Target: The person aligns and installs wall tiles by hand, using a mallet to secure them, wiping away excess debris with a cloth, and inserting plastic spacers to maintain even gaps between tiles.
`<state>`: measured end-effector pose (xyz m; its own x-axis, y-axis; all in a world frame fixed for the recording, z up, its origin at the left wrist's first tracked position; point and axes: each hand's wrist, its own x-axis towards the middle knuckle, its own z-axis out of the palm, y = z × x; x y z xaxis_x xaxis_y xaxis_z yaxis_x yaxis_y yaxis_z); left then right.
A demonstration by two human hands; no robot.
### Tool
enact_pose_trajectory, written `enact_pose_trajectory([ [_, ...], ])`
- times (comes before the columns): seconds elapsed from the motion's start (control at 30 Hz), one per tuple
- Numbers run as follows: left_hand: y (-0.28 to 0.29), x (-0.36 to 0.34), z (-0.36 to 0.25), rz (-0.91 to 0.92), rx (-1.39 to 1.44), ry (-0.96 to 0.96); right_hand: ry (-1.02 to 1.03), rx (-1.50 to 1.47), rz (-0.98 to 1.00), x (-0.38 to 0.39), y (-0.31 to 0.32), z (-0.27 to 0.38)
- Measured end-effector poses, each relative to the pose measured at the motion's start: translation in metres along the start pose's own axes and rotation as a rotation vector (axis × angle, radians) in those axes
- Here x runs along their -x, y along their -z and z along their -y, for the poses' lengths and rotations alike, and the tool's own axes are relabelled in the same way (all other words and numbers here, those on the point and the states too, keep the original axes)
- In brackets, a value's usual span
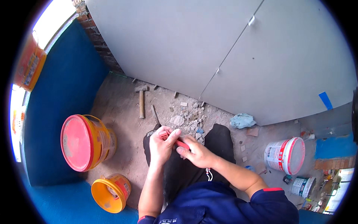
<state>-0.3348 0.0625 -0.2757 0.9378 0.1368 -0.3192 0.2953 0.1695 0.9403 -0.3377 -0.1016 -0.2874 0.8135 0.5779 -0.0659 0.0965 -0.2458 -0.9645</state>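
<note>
dusty floor (123,112) below; my left hand (161,146) and right hand (197,154) both pinch closed on a red pencil (181,144), mid-adjustment; next needs a firmer one-handed hold, i judge.

Single head view, looking steeply down, close over hands, fisheye-bent edges

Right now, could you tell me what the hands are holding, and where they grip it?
Both hands share a small red tool: left hand at its upper end, right hand at its lower end.

Smooth red plastic piece (181,143) between the fingers (173,136); beyond them, rough gritty concrete floor (123,112), wooden-handled metal hammer (141,100), crumpled cloth rag (242,120), matt grey panels (179,44).
</note>
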Motion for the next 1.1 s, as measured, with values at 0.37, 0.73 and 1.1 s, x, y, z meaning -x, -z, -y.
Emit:
enact_pose_trajectory([
  [0.37, -0.076, -0.012, -0.009, 0.578, 0.653, 0.259, -0.028, -0.617, -0.157, 0.052, 0.075, -0.026],
  [0.73, -0.15, -0.067, -0.069, 0.629, -0.376, 0.312, -0.071, -0.799, -0.12, 0.056, 0.144, -0.054],
  [1.1, -0.119, -0.134, 0.016, 0.69, -0.102, 0.218, 0.009, -0.17, -0.409, -0.006, 0.134, -0.098],
])
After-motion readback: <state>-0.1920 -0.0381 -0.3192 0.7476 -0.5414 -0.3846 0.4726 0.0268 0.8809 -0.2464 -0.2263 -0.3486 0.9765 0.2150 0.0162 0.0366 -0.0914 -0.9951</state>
